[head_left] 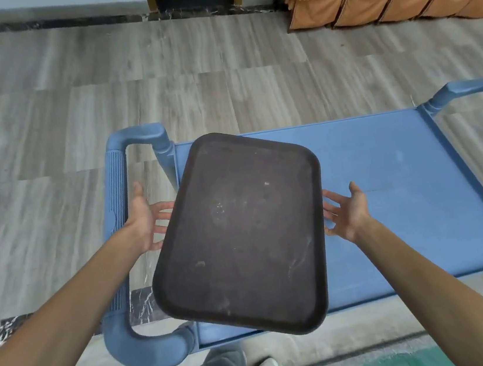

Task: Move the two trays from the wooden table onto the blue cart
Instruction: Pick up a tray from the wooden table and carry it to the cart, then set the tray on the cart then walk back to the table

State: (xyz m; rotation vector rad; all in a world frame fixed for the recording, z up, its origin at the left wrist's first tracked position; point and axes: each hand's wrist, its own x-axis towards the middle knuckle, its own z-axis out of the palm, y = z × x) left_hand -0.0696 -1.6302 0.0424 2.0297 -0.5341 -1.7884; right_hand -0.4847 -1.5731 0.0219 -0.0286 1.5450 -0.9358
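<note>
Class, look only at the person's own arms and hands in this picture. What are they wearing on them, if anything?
Nothing shows on them. The left hand and right hand are bare: no gloves, and no ring or watch can be seen. Both forearms are uncovered all the way to the picture's edge, so no sleeve is visible.

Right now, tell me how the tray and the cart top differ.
The tray is dark brown with rounded corners; the cart top is blue and squarer at its corners. The tray is smaller and sits skewed, overhanging the cart top's near edge and left end; the cart top runs level across the view. The tray looks scuffed with pale marks; the cart top looks cleaner. Both are flat, rimmed rectangles.
</note>
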